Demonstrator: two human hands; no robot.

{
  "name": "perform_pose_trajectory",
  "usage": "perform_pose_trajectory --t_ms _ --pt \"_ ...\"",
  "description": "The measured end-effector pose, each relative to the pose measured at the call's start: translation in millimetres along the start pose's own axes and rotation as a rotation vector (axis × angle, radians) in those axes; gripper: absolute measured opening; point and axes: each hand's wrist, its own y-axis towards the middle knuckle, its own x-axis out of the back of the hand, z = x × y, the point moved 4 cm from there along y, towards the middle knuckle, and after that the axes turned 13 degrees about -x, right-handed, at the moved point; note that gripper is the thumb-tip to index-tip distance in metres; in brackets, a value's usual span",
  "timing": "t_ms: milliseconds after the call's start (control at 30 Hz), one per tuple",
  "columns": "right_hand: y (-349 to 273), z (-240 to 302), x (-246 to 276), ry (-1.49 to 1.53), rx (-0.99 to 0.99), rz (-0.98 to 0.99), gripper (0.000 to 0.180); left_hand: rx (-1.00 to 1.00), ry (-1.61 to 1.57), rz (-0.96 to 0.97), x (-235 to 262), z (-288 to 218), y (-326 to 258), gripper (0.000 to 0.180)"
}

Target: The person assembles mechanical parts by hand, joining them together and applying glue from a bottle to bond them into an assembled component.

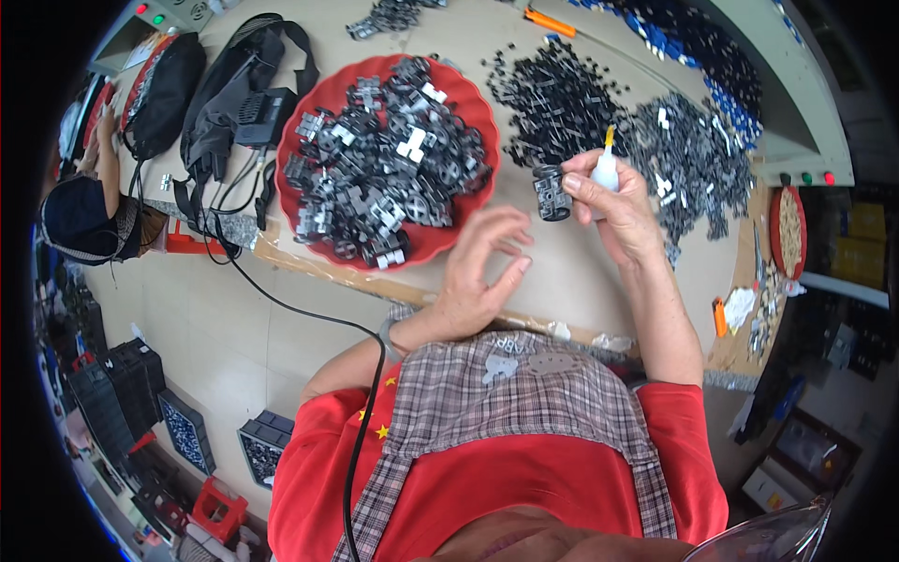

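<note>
My right hand (613, 201) is closed round a small white squeeze bottle (606, 171) with a yellow tip pointing up. Between its thumb and fingertips it also pinches a dark grey toy car chassis (552, 193) with black wheels. Just left of that, my left hand (487, 267) hovers by the table's front edge with fingers apart and curved, nothing in them. A red scalloped bowl (302, 220) on its left is heaped with similar grey and black wheeled parts (389, 159), some with white pieces. Loose small black parts (557, 103) lie beyond my right hand.
Grey parts (693, 159) are piled at the right, near a metal frame (810, 94). An orange-handled tool (550, 22) lies at the back. Dark bags (234, 94) sit left of the bowl; a black cable (300, 314) hangs across. A co-worker's arm (108, 155) shows far left.
</note>
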Motion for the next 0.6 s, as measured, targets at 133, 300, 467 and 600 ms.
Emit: perform_pose_trajectory --t_ms 133,300,467,600 --pt "-26 -36 4 0.186 -0.097 0.006 0.013 0.016 -0.009 -0.059 -6 -7 2 0.054" --pt "-41 -66 10 0.306 -0.128 -0.033 0.013 0.061 -0.036 0.09 -18 -7 4 0.049" --pt "-55 -80 13 0.329 -0.184 -0.034 0.017 0.088 -0.171 0.062 -24 -2 2 0.041" --pt "-54 -56 34 -0.146 0.011 -0.301 0.018 0.319 -0.47 -0.005 -24 10 -5 0.038"
